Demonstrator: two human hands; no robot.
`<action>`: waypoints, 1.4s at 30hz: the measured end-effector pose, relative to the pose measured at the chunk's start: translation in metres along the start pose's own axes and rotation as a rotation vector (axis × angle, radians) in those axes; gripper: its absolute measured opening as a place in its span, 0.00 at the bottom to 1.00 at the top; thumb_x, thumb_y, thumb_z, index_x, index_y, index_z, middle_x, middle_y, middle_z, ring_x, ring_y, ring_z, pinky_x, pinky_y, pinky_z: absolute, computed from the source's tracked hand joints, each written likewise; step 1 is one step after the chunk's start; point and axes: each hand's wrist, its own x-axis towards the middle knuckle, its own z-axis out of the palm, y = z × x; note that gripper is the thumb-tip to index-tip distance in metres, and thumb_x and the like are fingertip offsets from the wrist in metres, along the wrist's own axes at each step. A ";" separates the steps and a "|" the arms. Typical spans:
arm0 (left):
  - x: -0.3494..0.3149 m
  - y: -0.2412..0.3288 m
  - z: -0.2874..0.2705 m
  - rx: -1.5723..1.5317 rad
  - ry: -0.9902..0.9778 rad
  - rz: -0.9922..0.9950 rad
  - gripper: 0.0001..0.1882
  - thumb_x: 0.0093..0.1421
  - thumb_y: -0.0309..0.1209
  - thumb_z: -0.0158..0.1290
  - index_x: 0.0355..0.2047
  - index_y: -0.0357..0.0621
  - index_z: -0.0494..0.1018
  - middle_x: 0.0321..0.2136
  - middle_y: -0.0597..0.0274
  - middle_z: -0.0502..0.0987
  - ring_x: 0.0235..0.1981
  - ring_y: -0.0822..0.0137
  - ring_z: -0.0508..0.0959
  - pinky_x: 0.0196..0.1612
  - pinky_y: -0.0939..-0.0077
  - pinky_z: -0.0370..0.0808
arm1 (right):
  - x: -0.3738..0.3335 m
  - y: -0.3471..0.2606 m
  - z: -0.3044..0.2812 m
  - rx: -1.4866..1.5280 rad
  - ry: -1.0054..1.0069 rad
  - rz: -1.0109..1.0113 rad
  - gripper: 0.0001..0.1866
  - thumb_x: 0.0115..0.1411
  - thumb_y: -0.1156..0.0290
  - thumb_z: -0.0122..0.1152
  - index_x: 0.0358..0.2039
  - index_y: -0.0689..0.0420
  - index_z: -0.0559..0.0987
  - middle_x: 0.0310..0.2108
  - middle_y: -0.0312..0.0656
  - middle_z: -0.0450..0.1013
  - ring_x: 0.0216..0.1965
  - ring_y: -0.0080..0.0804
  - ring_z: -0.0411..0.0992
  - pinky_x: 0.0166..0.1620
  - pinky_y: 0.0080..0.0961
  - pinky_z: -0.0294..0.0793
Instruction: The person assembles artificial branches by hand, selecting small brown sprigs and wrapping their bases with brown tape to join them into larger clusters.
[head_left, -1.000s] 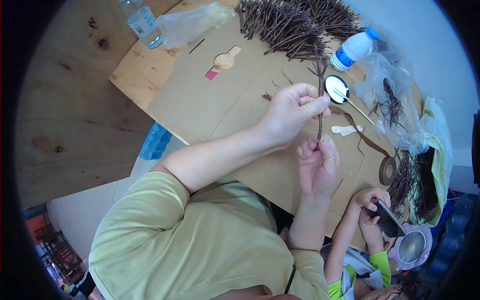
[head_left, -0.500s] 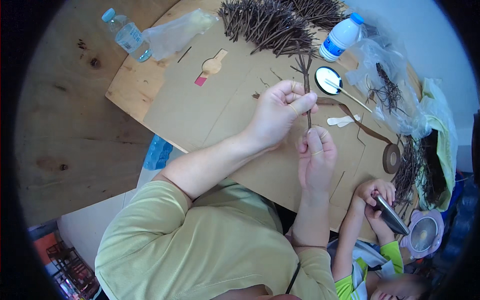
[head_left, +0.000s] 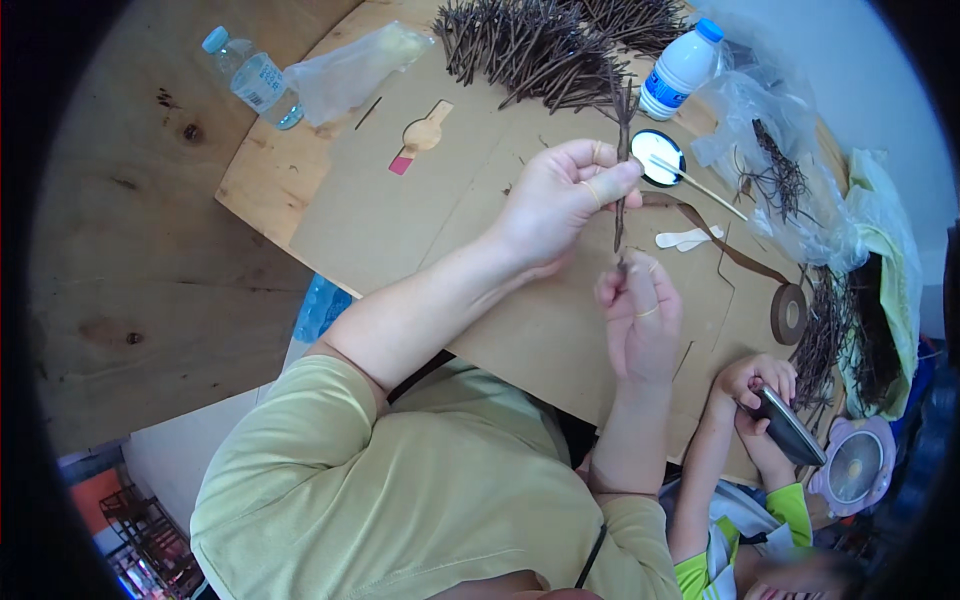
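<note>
Upright over the cardboard, a dark brown branched twig [head_left: 624, 120] is pinched between the thumb and fingers of my left hand [head_left: 560, 200]. Its forked top points toward the far side, and its bare stem hangs below my thumb. My right hand [head_left: 645, 315] is closed just under the stem's lower end, thumb and finger pressed together and slightly blurred. A small dark bit shows at those fingertips, too small to name. Thin yellow bands circle fingers on both hands. Beside the twig lie a brown tape strip [head_left: 735, 258] and its roll [head_left: 788, 314].
Cardboard [head_left: 460, 270] covers the wooden table. Twig bundles [head_left: 530, 55] lie at the back, near a white bottle [head_left: 682, 70] and a round white dish [head_left: 657, 158] with a stick. A clear bottle [head_left: 255, 78] lies far left. Another person's hands [head_left: 760, 385] hold a phone at right.
The twig has shifted slightly right and toward the far side in my left hand. My right fingertips have come down off the stem's lower part to its end.
</note>
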 end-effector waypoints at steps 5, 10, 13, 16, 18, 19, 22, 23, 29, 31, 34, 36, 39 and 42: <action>-0.002 -0.001 0.003 -0.029 0.018 -0.065 0.03 0.56 0.29 0.51 0.28 0.44 0.69 0.24 0.67 0.74 0.26 0.80 0.72 0.31 0.88 0.68 | 0.001 -0.007 0.006 0.036 0.039 0.015 0.13 0.61 0.68 0.46 0.41 0.64 0.69 0.31 0.38 0.67 0.30 0.21 0.64 0.34 0.16 0.62; -0.003 -0.007 0.002 -0.055 -0.015 -0.103 0.03 0.56 0.29 0.51 0.28 0.45 0.69 0.23 0.67 0.74 0.25 0.80 0.72 0.30 0.88 0.68 | 0.003 -0.009 0.004 -0.024 0.081 -0.043 0.11 0.60 0.71 0.47 0.40 0.64 0.69 0.31 0.37 0.68 0.30 0.19 0.64 0.35 0.15 0.62; -0.004 -0.008 0.003 -0.045 -0.009 -0.103 0.03 0.56 0.29 0.51 0.27 0.46 0.69 0.23 0.67 0.74 0.26 0.80 0.72 0.30 0.88 0.68 | 0.001 -0.005 0.002 -0.094 0.105 -0.089 0.08 0.57 0.75 0.50 0.37 0.64 0.71 0.29 0.35 0.68 0.28 0.16 0.64 0.33 0.13 0.62; -0.004 -0.008 0.004 -0.039 0.010 -0.085 0.03 0.55 0.28 0.52 0.27 0.46 0.68 0.23 0.66 0.75 0.26 0.79 0.73 0.30 0.88 0.68 | -0.001 -0.004 0.002 -0.226 0.205 -0.159 0.06 0.54 0.78 0.54 0.33 0.64 0.72 0.27 0.33 0.69 0.26 0.14 0.64 0.30 0.10 0.63; -0.006 -0.006 0.006 -0.037 0.037 -0.067 0.04 0.54 0.27 0.52 0.27 0.46 0.68 0.23 0.66 0.75 0.26 0.78 0.73 0.30 0.88 0.68 | -0.002 -0.005 0.004 -0.331 0.258 -0.224 0.05 0.54 0.78 0.55 0.32 0.63 0.72 0.26 0.32 0.69 0.25 0.13 0.64 0.29 0.09 0.63; -0.006 -0.007 0.005 -0.024 0.036 -0.047 0.04 0.54 0.27 0.53 0.27 0.45 0.67 0.23 0.65 0.75 0.26 0.78 0.74 0.30 0.88 0.68 | -0.003 -0.005 0.005 -0.387 0.264 -0.264 0.04 0.54 0.78 0.55 0.31 0.63 0.73 0.26 0.32 0.69 0.25 0.13 0.64 0.29 0.09 0.63; -0.005 -0.010 0.001 0.011 0.022 -0.020 0.05 0.54 0.26 0.53 0.27 0.44 0.67 0.23 0.65 0.75 0.26 0.77 0.74 0.29 0.87 0.68 | -0.004 -0.005 0.005 -0.446 0.266 -0.322 0.03 0.54 0.78 0.55 0.30 0.62 0.72 0.26 0.32 0.69 0.25 0.13 0.64 0.29 0.09 0.63; -0.005 -0.010 0.001 0.021 0.012 -0.030 0.04 0.54 0.26 0.53 0.27 0.44 0.67 0.23 0.65 0.75 0.26 0.77 0.74 0.30 0.87 0.68 | -0.004 -0.005 0.005 -0.449 0.264 -0.331 0.03 0.54 0.78 0.55 0.30 0.62 0.72 0.26 0.32 0.69 0.26 0.13 0.64 0.29 0.09 0.63; -0.007 -0.007 0.004 0.077 -0.065 -0.093 0.05 0.54 0.27 0.52 0.24 0.42 0.68 0.24 0.63 0.75 0.25 0.76 0.73 0.30 0.86 0.69 | -0.002 -0.007 0.001 -0.298 0.259 -0.232 0.02 0.55 0.79 0.52 0.30 0.61 0.71 0.26 0.32 0.67 0.27 0.13 0.62 0.32 0.09 0.61; -0.008 -0.008 0.004 0.117 -0.063 -0.076 0.06 0.54 0.27 0.52 0.23 0.42 0.68 0.25 0.62 0.75 0.25 0.77 0.73 0.31 0.86 0.69 | -0.004 -0.008 0.001 -0.307 0.234 -0.252 0.02 0.55 0.79 0.52 0.30 0.61 0.70 0.26 0.32 0.66 0.27 0.13 0.62 0.31 0.10 0.61; -0.009 -0.012 0.003 0.179 -0.049 -0.024 0.06 0.54 0.26 0.53 0.23 0.42 0.66 0.25 0.63 0.74 0.25 0.77 0.73 0.31 0.85 0.69 | -0.006 -0.007 0.005 -0.329 0.224 -0.308 0.01 0.55 0.79 0.51 0.29 0.61 0.70 0.26 0.32 0.65 0.27 0.13 0.61 0.31 0.10 0.60; -0.011 -0.014 0.003 0.194 -0.031 0.022 0.07 0.53 0.25 0.53 0.23 0.43 0.66 0.25 0.64 0.73 0.25 0.78 0.72 0.31 0.85 0.69 | -0.006 -0.006 0.006 -0.334 0.230 -0.336 0.01 0.55 0.78 0.51 0.29 0.61 0.69 0.27 0.32 0.64 0.27 0.13 0.60 0.30 0.10 0.60; -0.013 -0.016 0.002 0.219 -0.013 0.043 0.08 0.52 0.23 0.53 0.23 0.43 0.64 0.24 0.66 0.73 0.25 0.78 0.72 0.32 0.84 0.70 | -0.006 -0.004 0.005 -0.331 0.231 -0.350 0.01 0.55 0.78 0.51 0.28 0.61 0.69 0.27 0.32 0.64 0.27 0.13 0.60 0.30 0.10 0.60; -0.013 -0.018 0.002 0.140 -0.020 0.086 0.07 0.53 0.23 0.53 0.23 0.44 0.64 0.23 0.66 0.73 0.25 0.77 0.73 0.32 0.84 0.70 | -0.008 -0.003 0.003 -0.349 0.211 -0.358 0.01 0.55 0.78 0.51 0.28 0.60 0.69 0.27 0.32 0.64 0.27 0.14 0.60 0.31 0.11 0.60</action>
